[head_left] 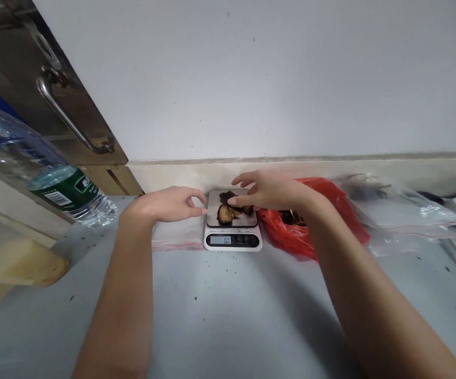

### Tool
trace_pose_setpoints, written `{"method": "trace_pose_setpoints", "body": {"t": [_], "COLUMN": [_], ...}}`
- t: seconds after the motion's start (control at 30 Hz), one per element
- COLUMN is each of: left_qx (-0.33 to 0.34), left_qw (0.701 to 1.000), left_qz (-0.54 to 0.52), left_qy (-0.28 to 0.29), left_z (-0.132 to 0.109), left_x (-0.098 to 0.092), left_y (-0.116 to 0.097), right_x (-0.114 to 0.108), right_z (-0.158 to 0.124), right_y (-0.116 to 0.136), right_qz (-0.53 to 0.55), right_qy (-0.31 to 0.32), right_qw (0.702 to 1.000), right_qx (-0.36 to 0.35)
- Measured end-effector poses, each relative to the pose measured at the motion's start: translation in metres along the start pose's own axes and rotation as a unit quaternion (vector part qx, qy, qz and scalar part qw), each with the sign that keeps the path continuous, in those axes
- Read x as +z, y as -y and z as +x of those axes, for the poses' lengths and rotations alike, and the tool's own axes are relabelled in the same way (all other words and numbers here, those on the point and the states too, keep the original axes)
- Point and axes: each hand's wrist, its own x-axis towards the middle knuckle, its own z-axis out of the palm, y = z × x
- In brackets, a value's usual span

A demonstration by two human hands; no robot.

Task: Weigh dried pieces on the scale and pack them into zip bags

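A white digital kitchen scale (232,247) stands against the wall, its display reading 0.0. On its metal plate lie several dark brown, dried-looking pieces; the nearest, a slice (224,215), has a paler brown face. Over these pieces is my right hand (267,190), fingers apart and thumb stretched out, partly covering them; whether the thumb touches one cannot be told. My left hand (174,202) is at the scale's left edge, fingers loosely spread with nothing between them. Right of the scale a red plastic bag (286,239) gapes, with more dark pieces (292,217) inside, partly behind my right forearm.
A clear plastic bag (182,231) lies flat under my left hand. Further right are more clear bags (405,213), one holding pale items. At left are a water bottle (72,192), a tub with yellowish contents (26,263) and a metal door handle (68,121). Dark crumbs dot the grey tabletop (212,326).
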Motion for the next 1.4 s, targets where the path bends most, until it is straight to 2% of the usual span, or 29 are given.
{"method": "trace_pose_setpoints", "body": {"t": [0.1, 0.2, 0.3, 0.4, 0.5, 0.6, 0.8, 0.93, 1.17, 1.4], "left_qx": [0.010, 0.012, 0.007, 0.002, -0.009, -0.013, -0.037, -0.047, -0.037, -0.018], "left_qw": [1.000, 1.000, 1.000, 1.000, 0.999, 0.999, 0.996, 0.992, 0.990, 0.993], "left_qz": [-0.007, 0.000, 0.016, 0.013, 0.008, -0.003, 0.002, 0.011, -0.007, -0.006], "left_qy": [0.008, 0.006, 0.011, 0.027, 0.030, 0.035, 0.085, 0.116, 0.138, 0.119], "left_z": [0.002, 0.001, -0.001, -0.002, -0.003, -0.002, 0.007, 0.014, 0.019, 0.021], "left_x": [0.001, 0.002, 0.001, 0.000, -0.001, -0.001, 0.002, 0.007, 0.011, 0.015], "left_y": [0.002, 0.003, 0.002, 0.001, 0.002, 0.007, 0.021, 0.024, 0.026, 0.027], "right_x": [-0.018, -0.031, -0.034, -0.029, -0.022, -0.016, -0.018, -0.024, -0.032, -0.010], "right_z": [-0.016, -0.030, -0.033, -0.031, -0.027, -0.022, -0.014, -0.020, -0.038, -0.023], "right_y": [-0.004, -0.018, -0.036, -0.045, -0.041, -0.038, -0.045, -0.042, -0.018, -0.008], "right_qz": [-0.010, -0.065, -0.108, -0.110, -0.088, -0.105, -0.131, -0.133, -0.106, -0.039], "right_qy": [-0.021, 0.029, 0.079, 0.050, 0.032, 0.044, 0.021, 0.022, -0.012, -0.050], "right_qw": [1.000, 0.994, 0.976, 0.971, 0.977, 0.978, 0.981, 0.976, 0.978, 0.996], "right_qx": [0.007, 0.086, 0.172, 0.208, 0.191, 0.174, 0.141, 0.170, 0.180, 0.067]}}
